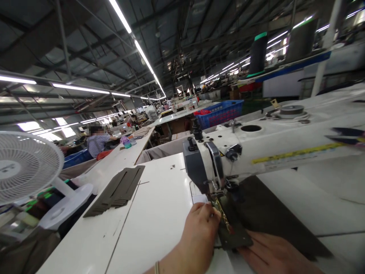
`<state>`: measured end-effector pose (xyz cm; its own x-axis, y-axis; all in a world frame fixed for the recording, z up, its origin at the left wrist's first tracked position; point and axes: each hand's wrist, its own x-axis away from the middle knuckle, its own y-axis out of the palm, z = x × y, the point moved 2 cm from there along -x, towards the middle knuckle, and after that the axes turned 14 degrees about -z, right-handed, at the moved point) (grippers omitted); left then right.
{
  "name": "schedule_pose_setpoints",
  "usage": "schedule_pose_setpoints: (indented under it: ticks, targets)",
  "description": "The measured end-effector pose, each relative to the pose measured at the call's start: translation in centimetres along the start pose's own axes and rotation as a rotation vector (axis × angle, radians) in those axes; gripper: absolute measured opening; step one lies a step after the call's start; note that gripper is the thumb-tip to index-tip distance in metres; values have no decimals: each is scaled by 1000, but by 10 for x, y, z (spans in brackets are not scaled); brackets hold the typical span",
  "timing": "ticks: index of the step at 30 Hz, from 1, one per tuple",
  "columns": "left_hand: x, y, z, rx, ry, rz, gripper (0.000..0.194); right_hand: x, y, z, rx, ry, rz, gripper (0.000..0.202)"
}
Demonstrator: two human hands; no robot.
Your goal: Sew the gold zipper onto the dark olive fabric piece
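Under the machine head: a dark grey-brown flat panel of fabric or leather-like sheet (238, 236) lies on the bed of a white sewing machine with a dark grey faceplate (195, 163); a narrow, gold-toned, glinting strip (224, 216) runs along it from the needle area towards me.
Left hand: my left hand (201, 224) sits just left of the strip, close to the needle area; its fingers are curled together, the tips at the panel's edge; whether they pinch it I cannot tell.
Right hand: my right hand (272, 251) lies low, with fingers stretched out together at the panel's near right corner; the thumb is hidden, so I cannot tell if the corner is clamped.
Panel and grip: the near end lies between my two hands; a larger dark sheet (273, 213) spreads to the right, beyond my right hand.
Good handling: I judge it best to hold the strip straight and the panel flat; the left fingertips need care so near the needle; the right hand should steer lightly, without tugging.
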<state>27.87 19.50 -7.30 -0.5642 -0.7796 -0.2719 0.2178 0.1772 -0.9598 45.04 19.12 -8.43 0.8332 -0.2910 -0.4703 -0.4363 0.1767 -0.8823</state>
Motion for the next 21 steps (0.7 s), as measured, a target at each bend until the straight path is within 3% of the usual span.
schedule_pose_setpoints:
  ticks: [5, 11, 17, 21]
  targets:
    - [-1, 9, -9, 36, 60, 75, 19, -3, 12, 9, -19, 13, -14, 37]
    - [-2, 13, -16, 70, 47, 42, 22, -3, 23, 13, 33, 19, 8, 39]
    - [0, -8, -1, 137, -44, -111, 19, -16, 1, 16, -25, 111, -5, 34]
    - [0, -16, 7, 161, -148, -211, 15, -31, 2, 27, -93, 177, -117, 26]
